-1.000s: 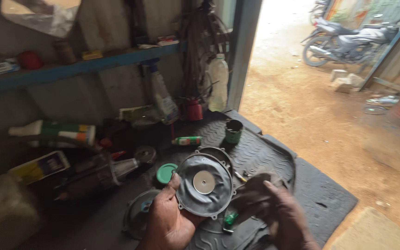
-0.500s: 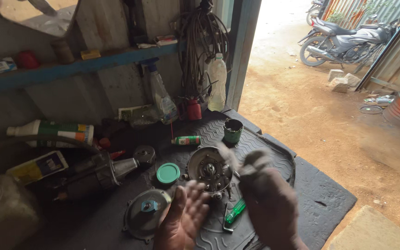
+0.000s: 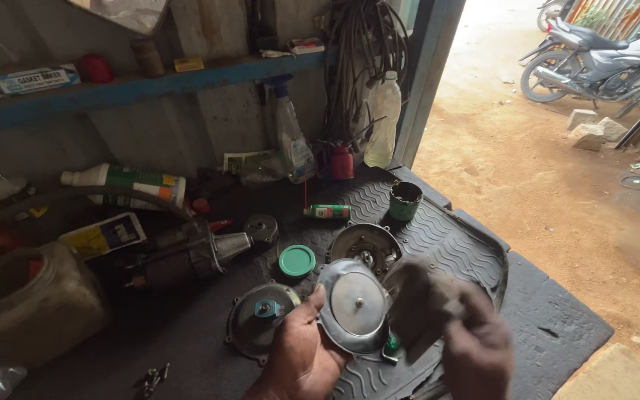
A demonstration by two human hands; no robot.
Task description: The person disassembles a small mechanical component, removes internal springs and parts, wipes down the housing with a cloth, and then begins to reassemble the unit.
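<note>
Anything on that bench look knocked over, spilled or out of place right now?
The white-and-green bottle lies on its side by the wall, and the small green can lies flat on the ribbed mat. No spill shows. The left hand holds the round metal cover tilted; the right hand is blurred.

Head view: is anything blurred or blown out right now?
Head view: the right hand is smeared by motion blur; the left hand and the round metal disc it holds look sharp; the sunlit ground outside is bright, the bench dim.
</note>
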